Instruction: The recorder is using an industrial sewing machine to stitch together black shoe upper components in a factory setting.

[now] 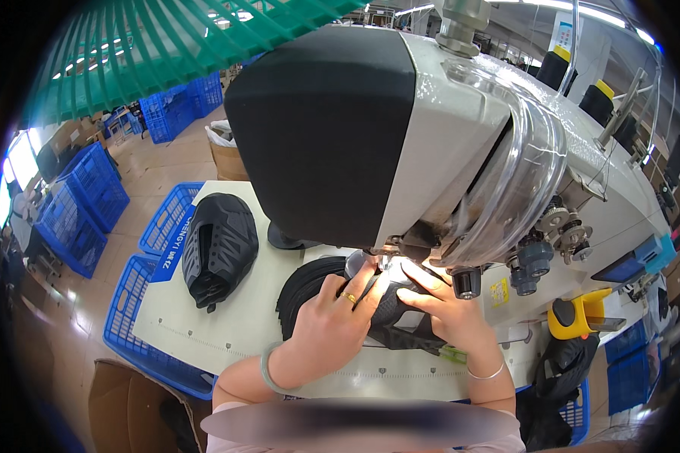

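My left hand [331, 325], with a ring and a pale bangle, lies on a black shoe upper [391, 309] beneath the head of an industrial sewing machine [317, 136]. Its fingers reach forward, apart, toward the lit needle area. On the upper's other side my right hand [452, 313] rests with fingers spread, a thin bracelet at the wrist. Both hands press on the material; the needle tip is hard to make out in the glare. Layered black material [296, 298] fans out left of my left hand. A light-green handled tool [452, 353] lies by my right wrist.
A shaped black shoe upper [219, 245] sits on the white table [170, 306] at left, with blue crates [128, 302] beside it. A yellow holder [582, 313] and more black uppers [567, 362] stand right. A green slatted piece [166, 49] overhangs the upper left.
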`<state>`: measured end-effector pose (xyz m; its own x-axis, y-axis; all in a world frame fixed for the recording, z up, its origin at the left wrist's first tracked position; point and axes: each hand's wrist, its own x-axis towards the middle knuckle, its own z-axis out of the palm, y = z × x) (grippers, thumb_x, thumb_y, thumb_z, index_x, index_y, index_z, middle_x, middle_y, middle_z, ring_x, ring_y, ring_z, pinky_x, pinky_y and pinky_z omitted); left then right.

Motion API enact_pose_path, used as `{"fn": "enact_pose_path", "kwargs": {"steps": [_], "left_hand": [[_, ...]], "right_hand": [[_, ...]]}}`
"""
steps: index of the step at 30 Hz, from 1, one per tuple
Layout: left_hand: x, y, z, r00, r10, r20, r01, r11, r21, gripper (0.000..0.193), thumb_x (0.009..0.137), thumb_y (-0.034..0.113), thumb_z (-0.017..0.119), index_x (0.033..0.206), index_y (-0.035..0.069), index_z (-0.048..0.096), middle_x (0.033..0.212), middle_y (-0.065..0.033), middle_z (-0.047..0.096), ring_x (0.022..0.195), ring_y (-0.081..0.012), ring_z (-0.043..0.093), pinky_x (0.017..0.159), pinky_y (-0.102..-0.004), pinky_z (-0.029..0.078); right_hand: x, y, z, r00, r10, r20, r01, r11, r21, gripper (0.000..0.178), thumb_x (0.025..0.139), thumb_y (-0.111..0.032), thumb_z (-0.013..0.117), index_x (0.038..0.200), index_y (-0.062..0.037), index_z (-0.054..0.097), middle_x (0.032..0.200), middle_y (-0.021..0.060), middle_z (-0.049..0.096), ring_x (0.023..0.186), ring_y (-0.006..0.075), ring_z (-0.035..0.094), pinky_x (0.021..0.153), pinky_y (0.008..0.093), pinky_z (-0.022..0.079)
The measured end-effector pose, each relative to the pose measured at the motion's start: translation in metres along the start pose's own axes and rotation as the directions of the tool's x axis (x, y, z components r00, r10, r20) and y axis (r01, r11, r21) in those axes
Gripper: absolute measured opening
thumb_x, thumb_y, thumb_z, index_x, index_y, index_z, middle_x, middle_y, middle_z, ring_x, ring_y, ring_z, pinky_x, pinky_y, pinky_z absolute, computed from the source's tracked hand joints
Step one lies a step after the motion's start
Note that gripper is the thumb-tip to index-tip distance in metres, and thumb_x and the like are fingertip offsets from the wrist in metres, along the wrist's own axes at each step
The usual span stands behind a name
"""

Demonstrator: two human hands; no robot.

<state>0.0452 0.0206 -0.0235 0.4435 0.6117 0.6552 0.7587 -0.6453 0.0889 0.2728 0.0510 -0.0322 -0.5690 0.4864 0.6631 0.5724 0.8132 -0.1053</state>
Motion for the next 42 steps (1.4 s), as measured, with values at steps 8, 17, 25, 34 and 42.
{"fn": "enact_pose_path", "kwargs": {"steps": [8,17,25,34,42], "left_hand": [[0.000,-0.008,-0.006,0.999,-0.044,0.016,0.045,0.993,-0.107,0.049,0.069,0.000,0.066,0.117,0.006,0.063,0.123,-0.0116,0.058,0.092,-0.0297,0.059,0.074,-0.0368,0.055],[0.007,-0.028,-0.019,0.987,-0.120,0.110,0.161,0.814,-0.558,0.033,0.074,-0.003,0.062,0.105,0.001,0.071,0.118,-0.0205,0.066,0.070,-0.0270,0.061,0.073,-0.0332,0.052],[0.001,-0.023,-0.016,0.997,0.072,0.034,-0.063,0.974,-0.219,0.038,0.072,0.002,0.067,0.110,0.006,0.068,0.127,-0.0157,0.061,0.082,-0.0277,0.062,0.073,-0.0342,0.054],[0.003,-0.029,-0.013,0.997,0.072,0.035,-0.061,0.967,-0.248,0.036,0.075,0.003,0.067,0.111,0.006,0.067,0.127,-0.0147,0.061,0.083,-0.0288,0.062,0.073,-0.0346,0.055],[0.005,-0.027,-0.009,0.997,0.071,0.000,-0.069,0.978,-0.197,0.037,0.077,0.004,0.066,0.115,0.006,0.065,0.123,-0.0154,0.062,0.081,-0.0279,0.061,0.073,-0.0347,0.054]], "right_hand": [[0.000,-0.006,0.000,1.000,-0.003,0.019,0.006,0.986,-0.165,0.057,0.063,0.006,0.062,0.114,-0.0180,0.069,0.108,0.0104,0.067,0.100,0.0284,0.062,0.095,0.0422,0.043],[0.003,-0.010,-0.001,0.999,0.000,0.049,0.009,0.985,-0.175,0.052,0.064,0.003,0.063,0.112,-0.0163,0.070,0.108,0.0106,0.067,0.098,0.0276,0.062,0.090,0.0395,0.046],[0.003,-0.014,0.001,0.999,0.046,0.029,-0.041,0.988,-0.150,0.053,0.061,0.003,0.063,0.110,-0.0173,0.071,0.094,0.0085,0.069,0.086,0.0259,0.063,0.087,0.0377,0.047],[-0.005,-0.005,0.008,0.992,0.129,0.012,-0.126,0.984,-0.129,0.054,0.059,0.016,0.059,0.102,-0.0136,0.071,0.126,0.0104,0.064,0.116,0.0288,0.060,0.098,0.0393,0.048],[-0.004,0.008,0.016,0.996,0.070,-0.054,-0.078,0.984,-0.161,0.055,0.061,0.016,0.058,0.104,-0.0138,0.071,0.123,0.0094,0.065,0.105,0.0283,0.065,0.096,0.0379,0.049]]}}
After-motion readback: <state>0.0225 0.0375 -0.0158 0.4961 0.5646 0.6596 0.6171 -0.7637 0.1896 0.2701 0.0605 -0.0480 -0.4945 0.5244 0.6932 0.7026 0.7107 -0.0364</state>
